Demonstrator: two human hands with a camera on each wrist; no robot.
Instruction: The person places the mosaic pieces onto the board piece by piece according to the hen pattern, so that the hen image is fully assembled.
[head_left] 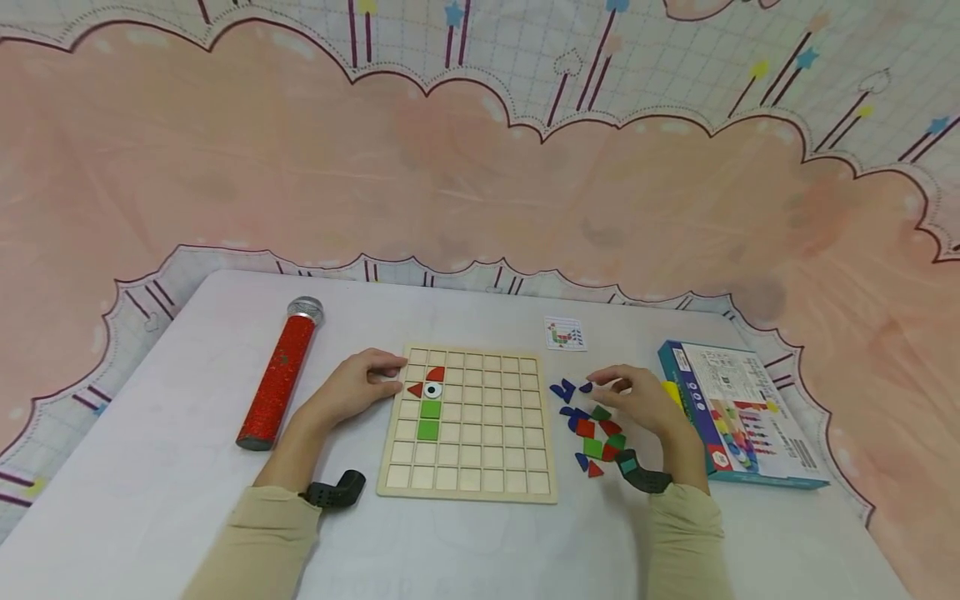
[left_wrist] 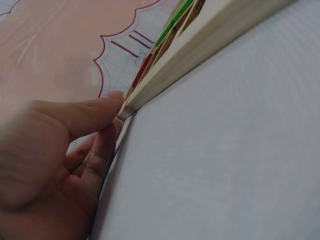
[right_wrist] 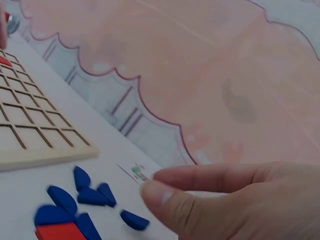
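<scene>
"Blue piece (right_wrist: 135, 220) next, is it?"

"Seems so: it's lying on the tabletop (head_left: 390, 550), right of the board (head_left: 495, 385), and the right hand (head_left: 637, 398) is hovering just beside it, thumb and forefinger nearly meeting, nothing showing between them"

"And the left hand (head_left: 352, 387)?"

"Unclenched; its thumb and forefinger are touching the board's left edge, probably steadying it"

"So which step are we seeing?"

"Filling the board, I'd judge, and at an early stage: two red pieces (head_left: 436, 375), an eye tile (head_left: 432, 390) and two green squares (head_left: 431, 409) are sitting in cells, while most others are lying bare. The card (head_left: 566, 334) off the far right corner is showing a small figure, likely the pattern being copied"

"What is the next move calling for?"

"Pinching that blue piece without nudging its neighbours, then matching its cell to the card and turning it to fit"
</scene>
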